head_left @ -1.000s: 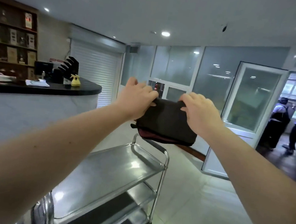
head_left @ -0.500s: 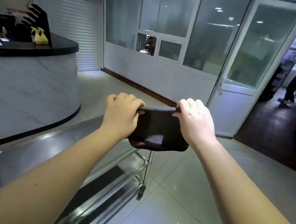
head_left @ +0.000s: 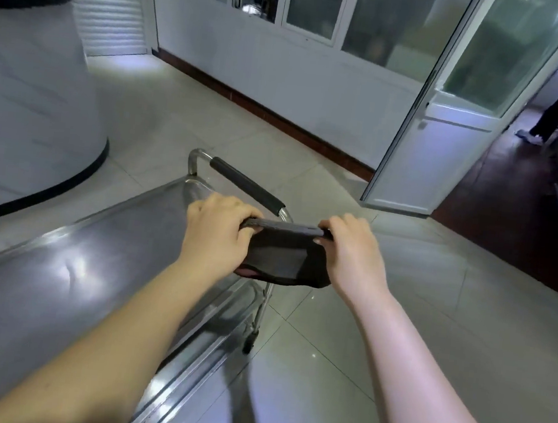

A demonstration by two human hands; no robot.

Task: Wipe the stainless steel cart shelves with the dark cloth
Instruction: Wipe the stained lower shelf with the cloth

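Now | dark cloth (head_left: 281, 259) stretched between left hand (head_left: 214, 235), right hand (head_left: 354, 253) | both clamped on it

Dark cloth (head_left: 281, 258) lower, over cart (head_left: 55, 291)

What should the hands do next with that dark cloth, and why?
Probably lower the dark cloth onto the cart's top shelf and begin wiping. The left hand and right hand both grip its top edge, holding it folded in the air near the black handle, so it is not touching the steel yet.
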